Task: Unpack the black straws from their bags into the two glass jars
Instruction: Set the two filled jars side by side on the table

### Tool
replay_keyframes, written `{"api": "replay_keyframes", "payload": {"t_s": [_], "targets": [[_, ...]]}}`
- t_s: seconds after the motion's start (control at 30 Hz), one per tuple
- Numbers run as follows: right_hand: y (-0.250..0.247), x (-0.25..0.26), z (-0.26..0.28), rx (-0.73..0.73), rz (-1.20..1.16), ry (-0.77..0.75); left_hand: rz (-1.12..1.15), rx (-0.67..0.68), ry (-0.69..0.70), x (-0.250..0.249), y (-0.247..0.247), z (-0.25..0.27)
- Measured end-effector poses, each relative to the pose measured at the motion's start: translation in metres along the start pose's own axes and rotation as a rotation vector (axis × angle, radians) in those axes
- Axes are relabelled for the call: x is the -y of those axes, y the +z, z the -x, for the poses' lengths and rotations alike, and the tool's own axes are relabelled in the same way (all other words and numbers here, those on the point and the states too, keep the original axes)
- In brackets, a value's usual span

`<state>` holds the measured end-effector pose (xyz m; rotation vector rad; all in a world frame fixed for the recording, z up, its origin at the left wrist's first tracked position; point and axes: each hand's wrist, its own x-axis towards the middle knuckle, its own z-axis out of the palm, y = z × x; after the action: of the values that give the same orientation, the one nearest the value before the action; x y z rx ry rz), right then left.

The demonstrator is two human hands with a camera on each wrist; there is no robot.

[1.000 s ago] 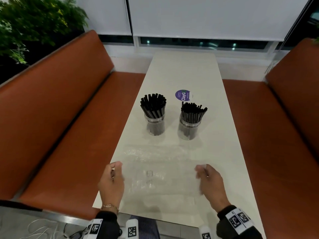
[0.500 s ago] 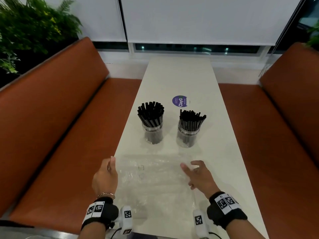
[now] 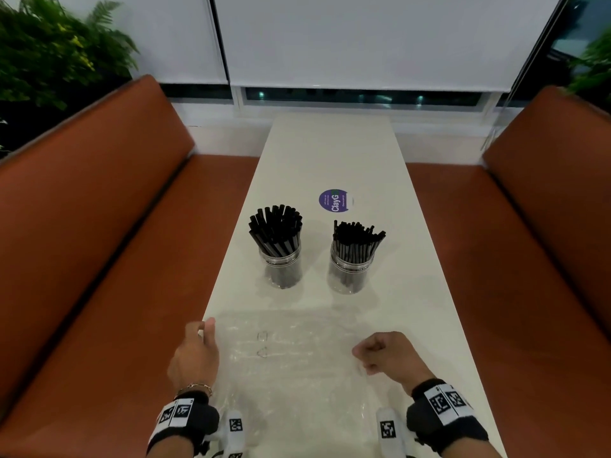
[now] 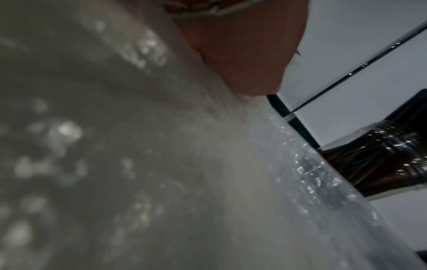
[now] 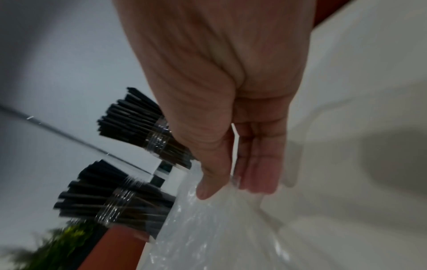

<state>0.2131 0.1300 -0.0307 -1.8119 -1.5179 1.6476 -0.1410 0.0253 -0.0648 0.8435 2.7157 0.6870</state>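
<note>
Two glass jars stand mid-table, the left jar (image 3: 283,269) and the right jar (image 3: 350,274), each packed with upright black straws (image 3: 276,229). An empty clear plastic bag (image 3: 291,365) lies flat on the white table (image 3: 330,153) in front of them. My left hand (image 3: 203,327) pinches the bag's left edge with curled fingers. My right hand (image 3: 363,355) is curled at the bag's right edge. In the right wrist view, thumb and fingers of that hand (image 5: 221,188) pinch the plastic (image 5: 208,228). The left wrist view shows blurred plastic (image 4: 161,164) and one jar (image 4: 381,159).
A round purple sticker (image 3: 334,200) sits on the table behind the jars. Orange upholstered benches (image 3: 115,259) run along both long sides of the narrow table. Green plants (image 3: 49,44) and white window blinds stand at the far end.
My right hand went from spread fingers to a curled pinch on the bag's right edge. Both hands drew slightly nearer to me. The jars have not moved.
</note>
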Motion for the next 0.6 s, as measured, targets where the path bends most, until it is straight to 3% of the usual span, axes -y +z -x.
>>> {"api": "replay_keyframes", "payload": {"t_s": [0.1,0.23,0.4,0.47,0.6], "targets": [[-0.014,0.021,0.007,-0.174,0.23,-0.027,0.012,-0.048,0.037,-0.008,-0.003,0.0],[-0.036,0.063,0.018,-0.394,0.185,-0.274,0.094,-0.088,0.243,-0.049,-0.014,0.013],[-0.039,0.111,0.004,-0.448,0.187,-0.522,0.335,0.304,0.509,-0.148,0.008,0.05],[-0.035,0.125,-0.005,-0.46,0.195,-0.593,0.414,0.433,0.505,-0.179,0.027,0.051],[-0.026,0.141,-0.031,-0.469,0.357,-0.693,0.459,0.564,0.438,-0.226,0.056,0.031]]}}
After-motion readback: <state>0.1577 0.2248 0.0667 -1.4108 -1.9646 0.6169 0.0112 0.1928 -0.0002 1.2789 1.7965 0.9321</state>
